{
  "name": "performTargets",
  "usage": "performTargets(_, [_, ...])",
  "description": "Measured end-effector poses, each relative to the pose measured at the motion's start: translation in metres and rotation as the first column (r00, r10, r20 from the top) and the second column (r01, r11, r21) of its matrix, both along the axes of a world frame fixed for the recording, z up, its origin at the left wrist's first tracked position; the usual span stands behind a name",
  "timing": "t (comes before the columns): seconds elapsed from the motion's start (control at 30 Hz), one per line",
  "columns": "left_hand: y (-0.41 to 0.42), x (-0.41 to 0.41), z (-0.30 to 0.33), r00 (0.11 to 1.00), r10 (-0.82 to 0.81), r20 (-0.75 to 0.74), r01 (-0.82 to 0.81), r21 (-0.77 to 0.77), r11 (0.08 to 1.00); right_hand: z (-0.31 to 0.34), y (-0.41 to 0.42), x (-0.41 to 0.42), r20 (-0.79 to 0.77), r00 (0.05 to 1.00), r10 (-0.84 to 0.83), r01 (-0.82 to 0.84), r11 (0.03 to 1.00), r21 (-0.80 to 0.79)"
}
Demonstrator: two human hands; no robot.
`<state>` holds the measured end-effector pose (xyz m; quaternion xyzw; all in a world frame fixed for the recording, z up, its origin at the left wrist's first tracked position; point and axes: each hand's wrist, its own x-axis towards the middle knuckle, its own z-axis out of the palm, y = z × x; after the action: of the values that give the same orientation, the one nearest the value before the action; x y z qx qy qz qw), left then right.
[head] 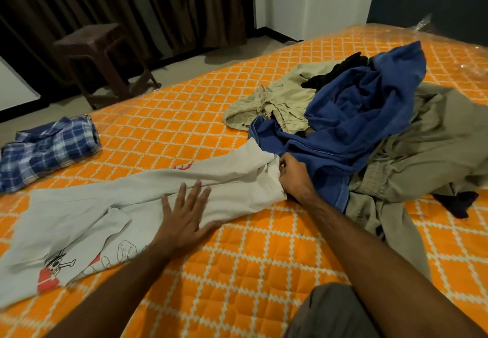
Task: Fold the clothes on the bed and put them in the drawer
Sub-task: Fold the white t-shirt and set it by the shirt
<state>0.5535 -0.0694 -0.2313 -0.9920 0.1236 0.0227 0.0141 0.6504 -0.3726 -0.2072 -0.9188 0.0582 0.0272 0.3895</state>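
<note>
A white printed T-shirt lies stretched across the orange quilted bed, with a skull drawing and red marks near its left end. My left hand presses flat on its middle with spread fingers. My right hand grips the shirt's right end in curled fingers, at the edge of a heap of clothes. In that heap a blue garment lies on top of beige, olive and black pieces. A folded blue plaid shirt sits at the bed's left edge.
A dark brown plastic stool stands on the floor beyond the bed, in front of brown curtains. A small dark cloth lies at the heap's right. No drawer is in view.
</note>
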Motion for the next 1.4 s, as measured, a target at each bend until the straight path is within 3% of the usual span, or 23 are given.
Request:
performTargets(0.17, [0.009,0.0,0.009,0.996,-0.086,-0.002,0.086,-0.02,0.996,0.003,0.004,-0.006,0.028,0.999,-0.02,0.021,0.999,-0.037])
performTargets(0.27, [0.039,-0.001,0.012,0.999,-0.049,0.004,0.048,0.013,0.999,0.012,0.015,-0.019,0.318,0.948,-0.024,0.115,0.956,-0.271])
performTargets(0.37, [0.071,-0.003,0.022,0.999,0.014,0.047,-0.019,0.102,0.995,0.017,0.033,-0.028,0.481,0.84,0.253,0.021,0.869,-0.494])
performTargets(0.43, [0.103,-0.008,0.035,0.997,0.053,0.054,-0.061,0.161,0.985,0.015,0.064,-0.028,0.433,0.728,0.532,-0.231,0.784,-0.576])
performTargets(0.5, [0.13,-0.011,0.047,0.99,0.134,0.053,-0.14,0.132,0.981,0.011,0.095,-0.027,0.321,0.635,0.703,-0.406,0.657,-0.635])
performTargets(0.6, [0.176,-0.023,0.057,0.958,0.285,0.025,-0.286,0.089,0.954,0.004,0.136,-0.021,0.166,0.655,0.737,-0.527,0.602,-0.6])
performTargets(0.67, [0.21,-0.032,0.06,0.922,0.384,-0.056,-0.382,0.038,0.923,0.002,0.155,-0.014,0.092,0.702,0.707,-0.512,0.59,-0.625])
performTargets(0.73, [0.243,-0.042,0.064,0.892,0.431,-0.137,-0.441,-0.046,0.896,0.002,0.173,-0.007,0.121,0.73,0.673,-0.424,0.584,-0.692])
performTargets(0.8, [0.266,-0.05,0.066,0.905,0.411,-0.109,-0.415,-0.011,0.91,0.002,0.189,-0.003,0.2,0.735,0.648,-0.331,0.601,-0.727])
performTargets(0.9, [0.283,-0.061,0.064,0.939,0.337,-0.066,-0.336,0.022,0.942,0.001,0.22,-0.001,0.267,0.671,0.691,-0.402,0.643,-0.652])
performTargets(1.0, [0.297,-0.067,0.06,0.969,0.249,0.005,-0.248,-0.084,0.965,0.004,0.266,-0.005,0.216,0.563,0.798,-0.662,0.591,-0.46])
performTargets(1.07, [0.305,-0.066,0.056,0.97,0.241,0.021,-0.231,-0.216,0.949,0.008,0.299,-0.009,0.219,0.521,0.825,-0.748,0.564,-0.349])
performTargets(1.13, [0.316,-0.063,0.058,0.959,0.282,-0.032,-0.267,-0.437,0.859,0.015,0.336,-0.017,0.244,0.488,0.838,-0.813,0.538,-0.223])
performTargets(1.2, [0.327,-0.062,0.068,0.943,0.298,-0.151,-0.322,-0.647,0.691,0.024,0.374,-0.029,0.204,0.437,0.876,-0.868,0.47,-0.16])
performTargets(1.23, [0.332,-0.061,0.072,0.932,0.307,-0.193,-0.353,-0.683,0.64,0.027,0.386,-0.035,0.149,0.4,0.904,-0.891,0.422,-0.168])
performTargets(1.3, [0.347,-0.066,0.077,0.906,0.385,-0.174,-0.394,-0.676,0.622,0.025,0.414,-0.047,0.038,0.334,0.942,-0.902,0.331,-0.278])
performTargets(1.4, [0.36,-0.072,0.067,0.883,0.446,-0.145,-0.429,-0.637,0.641,0.02,0.429,-0.05,0.114,0.28,0.953,-0.848,0.301,-0.436])
